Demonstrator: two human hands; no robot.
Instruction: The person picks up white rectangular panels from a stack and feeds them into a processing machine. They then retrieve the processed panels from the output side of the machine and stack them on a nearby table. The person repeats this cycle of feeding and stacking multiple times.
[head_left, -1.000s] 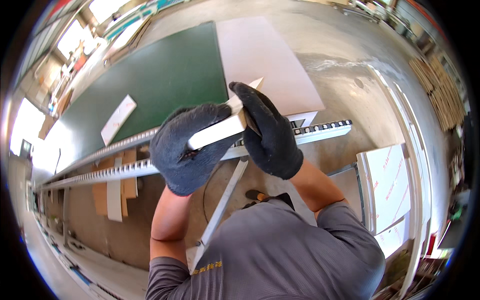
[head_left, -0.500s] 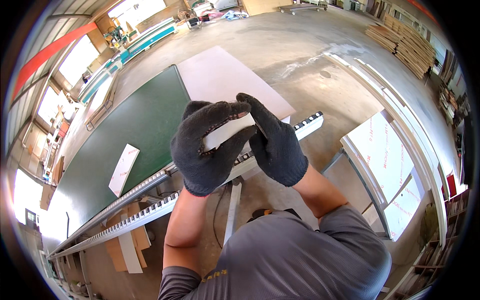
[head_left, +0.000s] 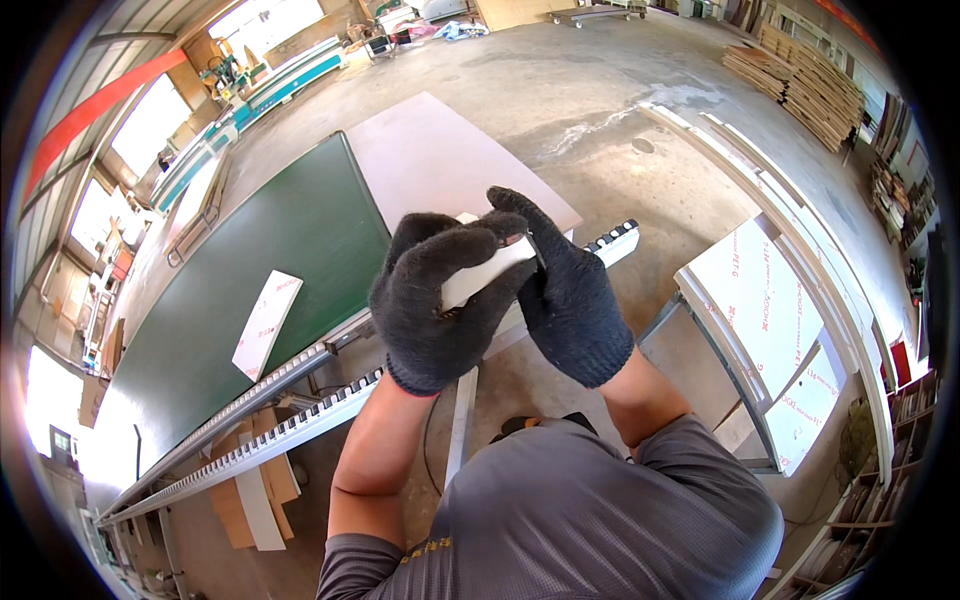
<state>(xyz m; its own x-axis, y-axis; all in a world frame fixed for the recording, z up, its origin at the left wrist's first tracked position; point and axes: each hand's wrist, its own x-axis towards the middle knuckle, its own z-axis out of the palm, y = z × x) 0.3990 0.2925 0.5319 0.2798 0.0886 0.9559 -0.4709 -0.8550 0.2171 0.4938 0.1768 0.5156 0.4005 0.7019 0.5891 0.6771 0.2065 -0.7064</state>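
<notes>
Head view is showing the concrete floor point(head_left: 620, 110) spreading wide beyond everything, with stacked boards point(head_left: 800, 75) sitting far off. Nearer, the green counter point(head_left: 260, 270) is running long, a white panel point(head_left: 265, 322) lying flat near its roller rail point(head_left: 300, 420) edge. Above that rail, the left hand point(head_left: 440, 300) and right hand point(head_left: 570, 295), both gloved, are meeting, fingers clamping around a small white block point(head_left: 485, 272) held up, clear of the counter.
</notes>
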